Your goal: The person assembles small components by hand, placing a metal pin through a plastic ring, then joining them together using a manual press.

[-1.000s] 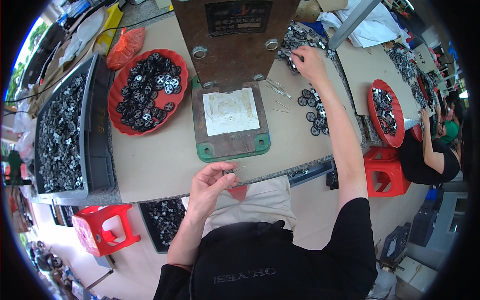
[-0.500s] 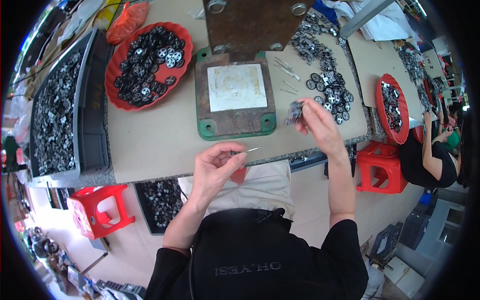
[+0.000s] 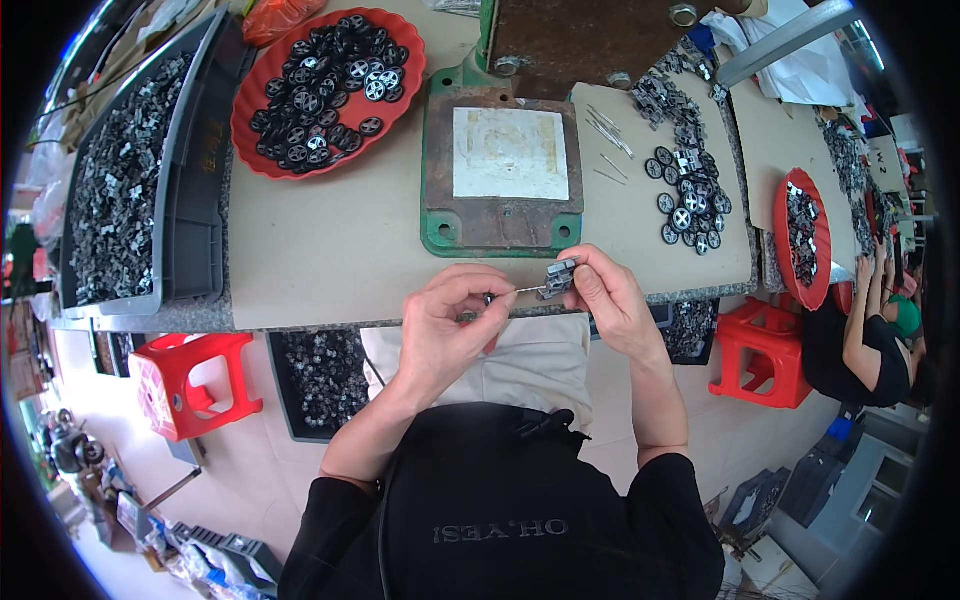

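Note:
My left hand pinches a thin metal axle, with something small and dark, perhaps a wheel, mostly hidden by the fingers. Between thumb and fingers of my right hand is a small grey plastic part. The axle's free end reaches the left side of that part; whether it has entered a hole cannot be made out. Both hands are close together over the table's front edge, just below a green press base with a white plate.
Above the base hangs a brown metal block. At the left stand a red bowl of black wheels and a grey bin of small parts. Loose wheels, thin axles and grey parts lie right of the press.
My right hand has come left and down with the grey part, meeting the axle in my left hand. The left hand has shifted slightly right. The whole view has shifted a little.

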Motion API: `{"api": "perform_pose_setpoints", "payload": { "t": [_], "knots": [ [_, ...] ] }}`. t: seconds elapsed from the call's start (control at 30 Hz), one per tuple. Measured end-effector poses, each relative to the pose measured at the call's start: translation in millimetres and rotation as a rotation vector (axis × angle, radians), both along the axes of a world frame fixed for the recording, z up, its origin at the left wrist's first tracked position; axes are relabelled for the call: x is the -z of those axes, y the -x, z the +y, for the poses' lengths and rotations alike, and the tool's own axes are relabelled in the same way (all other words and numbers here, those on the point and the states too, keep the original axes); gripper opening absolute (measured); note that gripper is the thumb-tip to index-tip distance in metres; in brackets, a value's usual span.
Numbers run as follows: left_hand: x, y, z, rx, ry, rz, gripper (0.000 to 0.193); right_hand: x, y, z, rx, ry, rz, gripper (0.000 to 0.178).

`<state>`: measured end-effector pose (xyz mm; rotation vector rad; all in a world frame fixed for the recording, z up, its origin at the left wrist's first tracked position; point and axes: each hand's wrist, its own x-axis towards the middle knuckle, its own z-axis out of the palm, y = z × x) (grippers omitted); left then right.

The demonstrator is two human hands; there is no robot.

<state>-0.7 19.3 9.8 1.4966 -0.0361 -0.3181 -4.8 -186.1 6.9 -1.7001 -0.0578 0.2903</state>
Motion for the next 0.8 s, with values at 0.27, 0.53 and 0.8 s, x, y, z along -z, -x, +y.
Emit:
{"api": "perform_pose_setpoints", "payload": {
  "t": [0.27, 0.53, 0.8],
  "knots": [
    [4, 1, -2, -0.05, -0.174, -0.229, 0.011, -12, 0, 3, -0.008, 0.221, -0.135, 0.017],
    [-6, 2, -4, -0.081, -0.251, -0.263, 0.012, -18, 0, 4, 0.005, 0.278, -0.168, 0.018],
    [-1, 2, -2, -0.009, -0.201, -0.191, 0.013, -12, 4, 9, 0.026, 0.043, -0.005, 0.018]
  ]
}}
